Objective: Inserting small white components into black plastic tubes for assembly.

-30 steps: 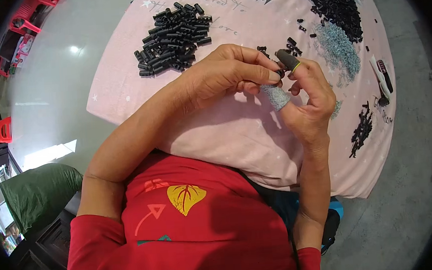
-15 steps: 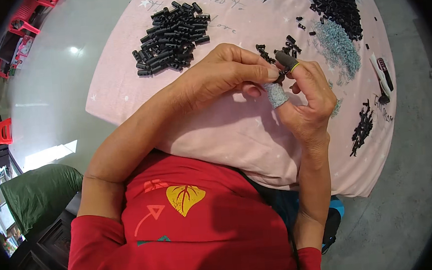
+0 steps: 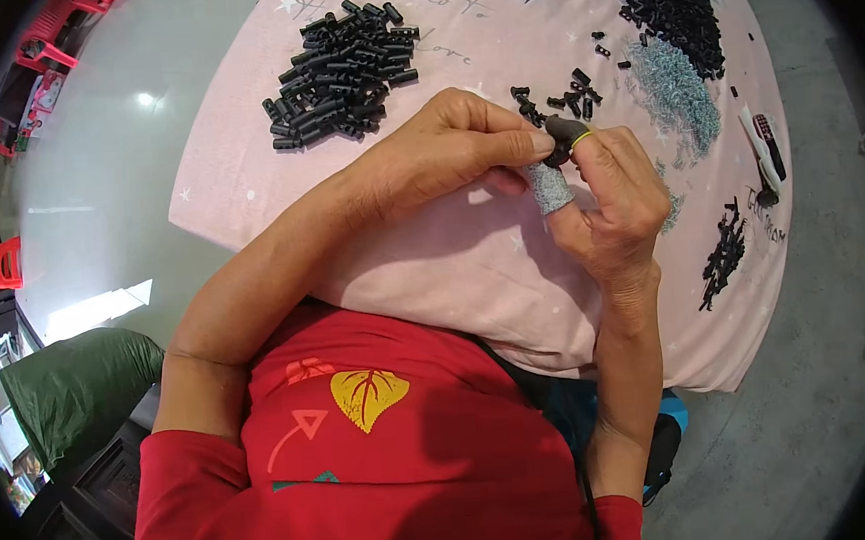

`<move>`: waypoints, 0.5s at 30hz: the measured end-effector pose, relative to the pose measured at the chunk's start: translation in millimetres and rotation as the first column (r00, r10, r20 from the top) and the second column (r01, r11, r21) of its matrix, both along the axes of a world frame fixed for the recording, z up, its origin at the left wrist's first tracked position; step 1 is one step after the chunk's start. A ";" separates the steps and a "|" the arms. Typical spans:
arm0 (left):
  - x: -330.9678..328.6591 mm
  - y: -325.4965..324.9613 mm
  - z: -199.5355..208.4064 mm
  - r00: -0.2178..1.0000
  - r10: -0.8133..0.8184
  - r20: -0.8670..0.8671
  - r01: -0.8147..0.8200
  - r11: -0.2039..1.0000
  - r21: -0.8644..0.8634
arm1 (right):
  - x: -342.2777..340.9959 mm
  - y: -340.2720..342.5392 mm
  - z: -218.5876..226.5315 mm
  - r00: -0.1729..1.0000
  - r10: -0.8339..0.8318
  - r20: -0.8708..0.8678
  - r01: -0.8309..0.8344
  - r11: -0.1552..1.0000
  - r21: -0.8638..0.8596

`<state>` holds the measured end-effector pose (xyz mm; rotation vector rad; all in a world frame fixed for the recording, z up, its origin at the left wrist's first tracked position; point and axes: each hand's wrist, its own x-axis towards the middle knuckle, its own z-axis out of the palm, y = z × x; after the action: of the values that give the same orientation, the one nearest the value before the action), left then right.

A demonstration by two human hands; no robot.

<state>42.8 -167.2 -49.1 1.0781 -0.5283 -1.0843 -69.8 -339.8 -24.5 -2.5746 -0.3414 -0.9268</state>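
My left hand (image 3: 459,153) pinches a small black part, mostly covered by the fingertips, with thumb against forefinger. Pressed to the same spot is my right hand (image 3: 607,183), its thumb wrapped in grey-white tape (image 3: 551,188) and its forefinger in a dark finger cot (image 3: 567,134) with a yellow edge. The right fingertips close over the black part, so its shape stays hidden. Just beyond the hands lie several loose black pieces (image 3: 581,94) on the pink cloth (image 3: 432,260).
Black cylindrical parts are heaped (image 3: 339,81) at the back left. Farther right are a large mound of small black pieces (image 3: 671,18), a silvery pile of small metal pieces (image 3: 679,97) and a cluster of thin black parts (image 3: 723,258). A black-handled tool (image 3: 770,146) lies by the right edge.
My right forefinger has bent down and moved left over the black part, closing against the left fingertips. The left hand has hardly moved.
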 end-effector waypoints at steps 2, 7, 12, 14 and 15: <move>0.2 1.3 -1.7 0.999 -0.003 0.035 0.002 1.000 0.005 | 2.2 -1.0 -2.2 0.997 0.037 0.065 -0.032 0.997 -0.076; -2.2 -2.8 -2.8 0.995 -0.026 0.101 0.027 1.000 -0.011 | -1.9 -1.3 0.8 0.998 0.044 0.034 -0.039 0.990 -0.134; -3.8 -0.9 2.3 0.993 -0.016 0.118 0.015 1.000 0.007 | -2.7 -0.1 -0.7 0.999 0.030 0.019 -0.027 0.987 -0.161; -5.1 -1.0 5.2 0.996 -0.016 0.092 0.016 1.000 0.002 | -3.0 0.4 -0.4 1.000 0.028 0.012 -0.026 0.987 -0.156; -4.8 -0.4 5.0 0.996 -0.016 0.092 0.016 1.000 0.002 | -2.8 0.5 0.1 0.999 0.031 0.015 -0.029 0.989 -0.146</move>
<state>38.0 -167.7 -44.1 1.1304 -0.6112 -1.0525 -72.6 -339.4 -24.4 -2.6862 -0.4676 -0.9462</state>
